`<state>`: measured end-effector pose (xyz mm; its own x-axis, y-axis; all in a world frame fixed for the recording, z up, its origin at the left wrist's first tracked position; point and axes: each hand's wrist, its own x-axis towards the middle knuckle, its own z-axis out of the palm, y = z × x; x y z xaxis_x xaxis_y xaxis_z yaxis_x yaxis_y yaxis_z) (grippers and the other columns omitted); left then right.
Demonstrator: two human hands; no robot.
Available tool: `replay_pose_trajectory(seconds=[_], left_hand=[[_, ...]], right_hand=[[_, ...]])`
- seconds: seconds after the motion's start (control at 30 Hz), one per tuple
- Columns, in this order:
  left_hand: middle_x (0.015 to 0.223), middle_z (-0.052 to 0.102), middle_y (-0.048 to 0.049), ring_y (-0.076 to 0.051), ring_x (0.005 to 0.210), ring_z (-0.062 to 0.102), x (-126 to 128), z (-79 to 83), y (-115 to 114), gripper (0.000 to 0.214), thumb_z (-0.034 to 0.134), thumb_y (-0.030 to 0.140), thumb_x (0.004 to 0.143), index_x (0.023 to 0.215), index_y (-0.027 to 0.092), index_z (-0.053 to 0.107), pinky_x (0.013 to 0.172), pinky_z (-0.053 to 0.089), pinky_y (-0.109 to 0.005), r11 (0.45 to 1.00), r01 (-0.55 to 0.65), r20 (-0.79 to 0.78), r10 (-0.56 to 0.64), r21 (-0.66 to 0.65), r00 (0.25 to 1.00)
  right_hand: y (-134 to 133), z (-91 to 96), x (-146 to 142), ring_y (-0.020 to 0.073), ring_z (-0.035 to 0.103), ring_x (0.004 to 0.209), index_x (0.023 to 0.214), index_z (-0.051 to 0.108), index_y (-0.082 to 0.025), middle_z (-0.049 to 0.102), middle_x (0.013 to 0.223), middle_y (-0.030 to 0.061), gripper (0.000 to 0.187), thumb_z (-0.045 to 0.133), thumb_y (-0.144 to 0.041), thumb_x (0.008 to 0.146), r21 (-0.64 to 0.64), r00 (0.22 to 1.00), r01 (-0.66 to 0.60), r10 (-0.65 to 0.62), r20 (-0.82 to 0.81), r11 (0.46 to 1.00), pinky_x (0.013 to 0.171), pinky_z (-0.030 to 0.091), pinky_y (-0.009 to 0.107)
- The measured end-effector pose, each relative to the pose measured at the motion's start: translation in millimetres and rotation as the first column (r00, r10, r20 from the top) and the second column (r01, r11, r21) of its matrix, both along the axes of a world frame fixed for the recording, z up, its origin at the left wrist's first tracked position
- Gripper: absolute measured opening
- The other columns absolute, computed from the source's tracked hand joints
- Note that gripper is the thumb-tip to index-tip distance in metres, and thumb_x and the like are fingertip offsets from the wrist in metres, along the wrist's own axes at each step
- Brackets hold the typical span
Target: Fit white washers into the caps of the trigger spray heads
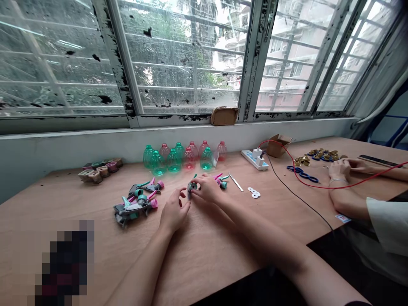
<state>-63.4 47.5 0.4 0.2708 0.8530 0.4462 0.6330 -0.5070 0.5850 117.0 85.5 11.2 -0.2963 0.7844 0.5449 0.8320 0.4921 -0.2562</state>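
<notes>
My right hand is closed around a grey and teal trigger spray head, partly hidden by its fingers. Just left of it, my left hand rests above the table with its fingers curled but apart, and nothing shows in it. A pile of spray heads in grey, teal and pink lies to the left of my left hand. More spray heads lie just beyond my right hand. Several green and red clear bottles stand upright behind both hands.
Tweezers and white discs lie to the right, near a power strip with a red cable. Small containers sit at the far left. At right, another person's hands are beside gold parts and blue-handled scissors.
</notes>
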Motion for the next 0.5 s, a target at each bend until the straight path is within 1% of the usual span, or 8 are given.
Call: replay_pose_trajectory(seconds=[0.2,0.33,0.5], left_hand=[[0.093,0.059,-0.0008,-0.013,0.064,0.055,0.1,-3.3,0.9,0.036,0.052,0.025,0.078,0.115,0.023,0.052,0.068,0.046,-0.028,1.0,-0.001,-0.025,0.001,-0.01,1.0],[0.094,0.06,-0.0011,-0.012,0.062,0.055,-0.5,-5.5,3.8,0.036,0.052,0.025,0.079,0.115,0.022,0.053,0.067,0.045,-0.028,1.0,0.013,-0.048,-0.014,-0.025,0.999],[0.093,0.06,-0.0008,-0.013,0.063,0.055,-1.0,-4.7,4.0,0.034,0.052,0.027,0.079,0.113,0.022,0.054,0.067,0.045,-0.027,0.999,0.011,-0.064,-0.013,-0.03,0.998]], right_hand=[[7.1,-7.0,9.6,0.0266,0.049,0.098,0.099,0.069,-0.022,0.068,0.094,0.0076,0.025,0.068,-0.038,0.079,0.008,0.991,0.093,-0.093,0.092,0.996,0.085,0.035,0.039],[8.5,-10.9,14.8,0.027,0.048,0.099,0.097,0.069,-0.022,0.068,0.095,0.0083,0.025,0.067,-0.039,0.079,0.033,0.986,0.116,-0.119,0.116,0.993,0.086,0.034,0.039],[11.4,-10.9,18.1,0.0264,0.049,0.097,0.096,0.069,-0.021,0.067,0.093,0.0083,0.023,0.066,-0.038,0.08,0.051,0.984,0.132,-0.137,0.111,0.99,0.085,0.034,0.039]])
